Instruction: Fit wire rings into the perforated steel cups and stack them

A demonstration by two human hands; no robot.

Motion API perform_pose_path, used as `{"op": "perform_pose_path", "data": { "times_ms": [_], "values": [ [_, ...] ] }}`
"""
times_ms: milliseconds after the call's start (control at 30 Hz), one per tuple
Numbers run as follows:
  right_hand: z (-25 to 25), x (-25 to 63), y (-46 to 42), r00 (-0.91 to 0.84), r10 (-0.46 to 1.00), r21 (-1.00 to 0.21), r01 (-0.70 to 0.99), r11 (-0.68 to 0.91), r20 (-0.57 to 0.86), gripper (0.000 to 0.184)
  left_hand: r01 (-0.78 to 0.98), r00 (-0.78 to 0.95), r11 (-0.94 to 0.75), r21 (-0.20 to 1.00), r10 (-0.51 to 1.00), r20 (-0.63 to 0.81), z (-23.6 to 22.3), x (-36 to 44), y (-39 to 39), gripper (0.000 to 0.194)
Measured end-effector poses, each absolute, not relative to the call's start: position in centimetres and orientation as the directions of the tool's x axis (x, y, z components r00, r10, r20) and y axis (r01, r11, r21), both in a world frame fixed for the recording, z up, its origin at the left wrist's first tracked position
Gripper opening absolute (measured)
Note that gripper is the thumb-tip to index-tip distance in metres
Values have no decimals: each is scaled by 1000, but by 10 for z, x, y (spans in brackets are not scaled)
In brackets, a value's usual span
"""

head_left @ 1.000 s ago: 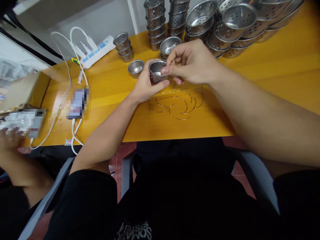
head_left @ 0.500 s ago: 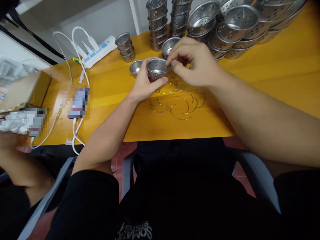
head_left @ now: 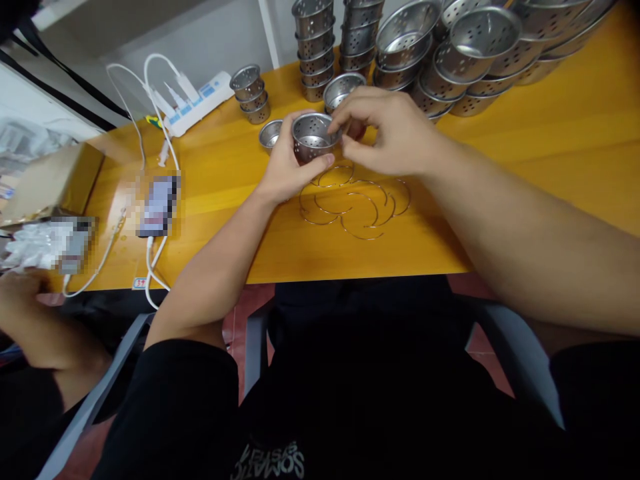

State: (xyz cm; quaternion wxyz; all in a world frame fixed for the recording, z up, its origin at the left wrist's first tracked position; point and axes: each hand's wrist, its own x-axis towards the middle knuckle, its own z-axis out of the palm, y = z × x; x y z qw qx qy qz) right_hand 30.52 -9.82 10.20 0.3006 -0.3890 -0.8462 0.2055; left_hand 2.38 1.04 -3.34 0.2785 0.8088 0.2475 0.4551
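Observation:
My left hand (head_left: 285, 170) is wrapped round a small perforated metal cup (head_left: 311, 135), holding it just above the yellow table (head_left: 525, 153). My right hand (head_left: 393, 133) pinches at the cup's right rim with thumb and fingers closed; whatever thin piece it holds there is hidden. Several curved wire handles (head_left: 353, 200) lie spread on the table right below both hands. A single small cup (head_left: 270, 133) sits just left of the held one.
Stacks of perforated metal cups (head_left: 313, 40) and larger strainer bowls (head_left: 475, 40) line the far edge. A power strip (head_left: 197, 100) with white cables and a phone (head_left: 157, 205) lie to the left. Another person's hand (head_left: 20, 293) holds a packet at far left.
The cup has been raised slightly and turned in my hands. My right fingers shifted along its right rim. The other person's hand at the left dropped lower.

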Motion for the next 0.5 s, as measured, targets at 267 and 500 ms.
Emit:
{"op": "perform_pose_path", "data": {
  "times_ms": [267, 500],
  "values": [
    [94, 310, -92, -564, 721, -574, 458, 679, 404, 29, 148, 482, -735, 662, 638, 600, -29, 25, 7, 122],
    [68, 311, -76, -611, 622, -456, 429, 780, 490, 34, 157, 468, -743, 651, 636, 614, -27, 28, 4, 120]
  ]
}}
